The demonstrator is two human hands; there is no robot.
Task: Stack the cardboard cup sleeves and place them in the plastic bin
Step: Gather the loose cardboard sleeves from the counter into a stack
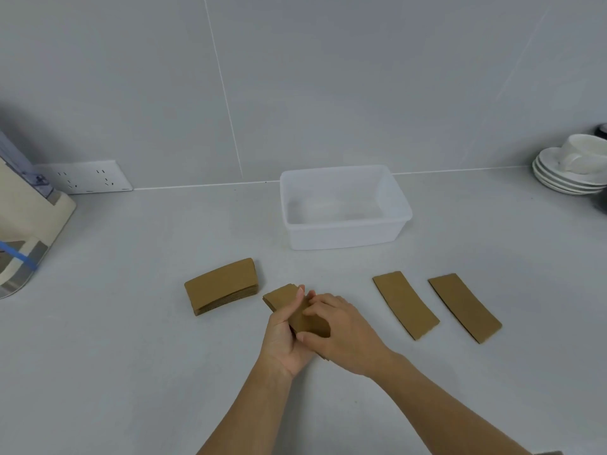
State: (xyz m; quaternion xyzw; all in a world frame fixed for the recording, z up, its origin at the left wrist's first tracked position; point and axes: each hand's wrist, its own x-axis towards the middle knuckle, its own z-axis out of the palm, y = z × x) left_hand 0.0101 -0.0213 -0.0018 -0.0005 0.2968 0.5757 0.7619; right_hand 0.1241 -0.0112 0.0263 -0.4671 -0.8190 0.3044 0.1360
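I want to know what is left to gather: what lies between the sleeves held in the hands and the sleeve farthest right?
One loose flat sleeve lies on the counter between the held sleeves and the rightmost sleeve, apart from both, seen in the head view.

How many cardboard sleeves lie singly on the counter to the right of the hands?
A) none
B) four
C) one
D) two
D: two flat sleeves, the nearer sleeve and the farther sleeve, lie apart on the counter right of the hands, while the plastic bin behind them holds none.
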